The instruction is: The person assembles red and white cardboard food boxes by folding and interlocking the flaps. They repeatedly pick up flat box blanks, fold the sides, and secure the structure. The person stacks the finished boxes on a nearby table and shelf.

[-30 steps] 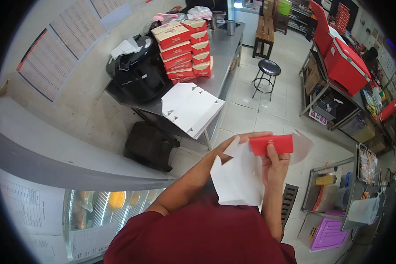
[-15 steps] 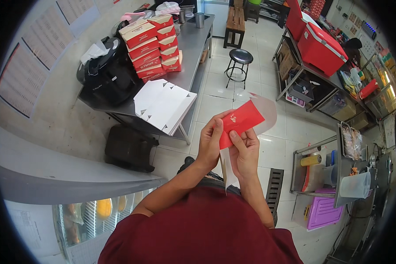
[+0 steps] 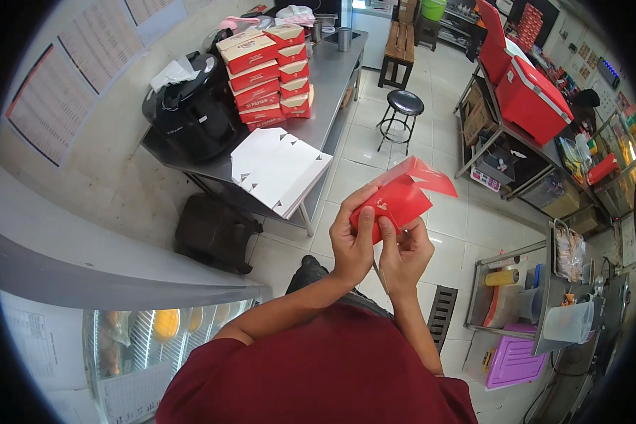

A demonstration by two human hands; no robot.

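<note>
In front of my body, over the floor, I hold a partly folded red cardboard food box [image 3: 410,200] with both hands. Its far flaps stick up and out, and a small pale print marks the panel facing me. My left hand [image 3: 352,237] grips the near left side, thumb on the panel. My right hand [image 3: 405,258] pinches the near right edge, its thumb beside the left one and its fingers curled underneath. Left of the hands, a stack of flat white box blanks [image 3: 279,169] lies at the near end of the steel table [image 3: 328,88].
Folded red-and-cream boxes [image 3: 254,81] are piled behind the blanks, beside a black lidded appliance [image 3: 194,116]. A stool [image 3: 405,103] and bench [image 3: 400,49] stand ahead. On the right are a red cooler [image 3: 533,99], a steel rack [image 3: 544,339] and a purple lid [image 3: 516,360].
The box has gone from a flatter sheet with its pale inside showing to a more folded shape with red flaps raised. Both thumbs now sit side by side. The view has shifted slightly.
</note>
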